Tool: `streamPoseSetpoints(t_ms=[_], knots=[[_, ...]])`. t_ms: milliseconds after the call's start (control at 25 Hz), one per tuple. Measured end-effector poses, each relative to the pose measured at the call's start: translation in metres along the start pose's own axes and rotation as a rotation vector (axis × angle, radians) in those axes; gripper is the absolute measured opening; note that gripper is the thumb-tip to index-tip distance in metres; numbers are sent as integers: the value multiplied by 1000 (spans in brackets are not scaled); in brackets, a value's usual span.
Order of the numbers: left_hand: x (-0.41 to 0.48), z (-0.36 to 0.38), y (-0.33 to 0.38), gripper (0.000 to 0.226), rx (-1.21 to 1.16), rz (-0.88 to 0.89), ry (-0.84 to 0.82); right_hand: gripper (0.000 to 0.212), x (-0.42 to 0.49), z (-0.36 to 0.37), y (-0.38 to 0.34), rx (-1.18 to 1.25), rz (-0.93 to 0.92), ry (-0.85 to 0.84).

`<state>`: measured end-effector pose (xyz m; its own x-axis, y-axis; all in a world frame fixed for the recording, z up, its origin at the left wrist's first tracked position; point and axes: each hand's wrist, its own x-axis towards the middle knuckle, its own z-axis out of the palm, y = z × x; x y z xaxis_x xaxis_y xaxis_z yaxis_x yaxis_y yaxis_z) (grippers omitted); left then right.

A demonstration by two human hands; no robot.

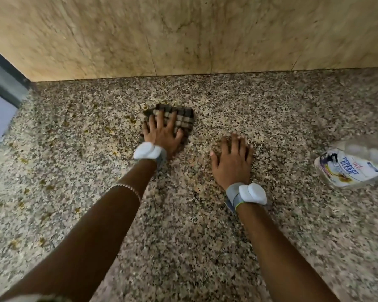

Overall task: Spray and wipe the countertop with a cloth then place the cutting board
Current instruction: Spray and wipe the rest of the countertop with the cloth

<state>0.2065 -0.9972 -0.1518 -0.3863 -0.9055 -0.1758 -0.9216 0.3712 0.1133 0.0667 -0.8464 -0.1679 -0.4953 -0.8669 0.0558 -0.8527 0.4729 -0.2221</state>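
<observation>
Speckled granite in brown, grey and black makes up the counter [183, 247], which fills the lower view. Two bare forearms reach over it from the near edge. The left one wears a thin beaded bracelet [127, 189], and each wrist carries a grey band [249, 194] with a white pod. The right hand [232, 162] lies nearer, palm down on bare stone with its fingers straight and close together; its grip is open and has hold of nothing. Well apart to its right, a clear bottle [349, 168] with a blue-lettered label is on the counter, too blurred to tell whether it stands or lies. Farther out and to the left, the left hand [162, 136] presses flat on a checked brown-and-cream cloth [181, 118], fingers spread and straight, grip open rather than curled round the fabric. The cloth lies folded about mid-counter, short of the wall, its far part showing past the fingertips. Yellowish spots [46, 186] dot the stone left of the cloth and down toward the near left. Beyond, a beige marbled wall [183, 35] rises from the back edge, and a dark frame [2, 79] stands at the far left corner.
</observation>
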Motion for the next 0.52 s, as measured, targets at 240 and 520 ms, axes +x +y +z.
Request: streamPoseSetpoints(t_ms=[240, 520], knots=[[-77, 17, -6, 66, -4, 23, 38, 58, 1, -4, -2, 13, 6, 0], [-14, -5, -12, 65, -58, -122, 29, 55, 4, -10, -4, -87, -13, -16]])
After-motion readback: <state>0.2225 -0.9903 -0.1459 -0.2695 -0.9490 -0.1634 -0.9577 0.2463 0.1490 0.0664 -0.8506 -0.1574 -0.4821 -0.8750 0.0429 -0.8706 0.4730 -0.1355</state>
